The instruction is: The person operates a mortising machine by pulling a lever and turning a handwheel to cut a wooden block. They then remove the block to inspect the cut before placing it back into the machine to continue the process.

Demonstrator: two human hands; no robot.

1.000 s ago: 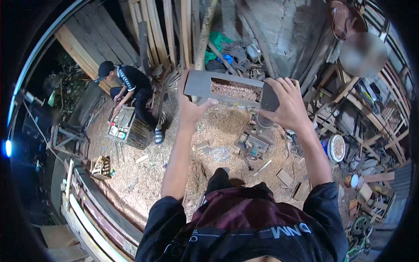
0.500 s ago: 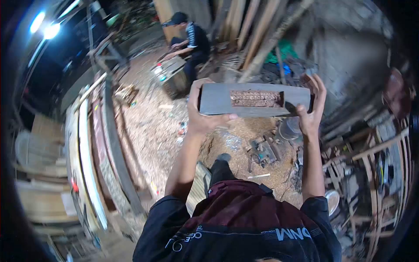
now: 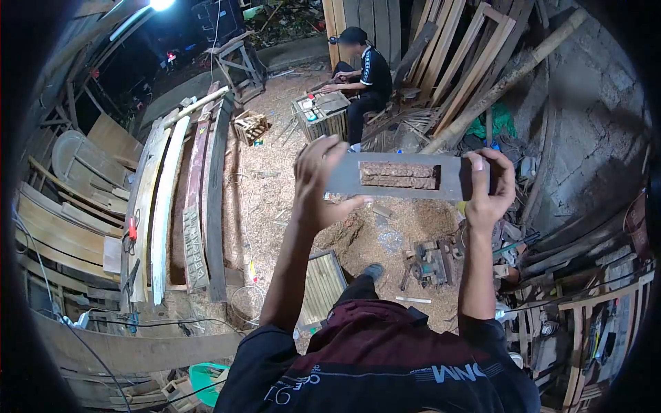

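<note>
Held up in front of me is a grey rectangular wooden block (image 3: 403, 194), long and flat-faced. A recess in its face shows a brown, rough-textured carved panel (image 3: 398, 175). My right hand (image 3: 490, 189) grips the right end, thumb on the face and fingers curled behind the edge. Around the left end is my left hand (image 3: 315, 180), its fingers bent and slightly blurred at the top. The left thumb stretches along just under the lower edge. What the fingers touch behind the block is hidden.
A seated person (image 3: 368, 76) works at a low wooden box (image 3: 329, 110). Long planks (image 3: 217, 206) lie to my left, and boards (image 3: 475, 55) lean at the back. A power tool (image 3: 430, 261) rests on the sawdust floor. Slatted wood (image 3: 592, 330) stands at right.
My view has shifted, so the room sits lower and further right. The block has tipped slightly down to the right. My left fingers have moved up over its end, the thumb lower.
</note>
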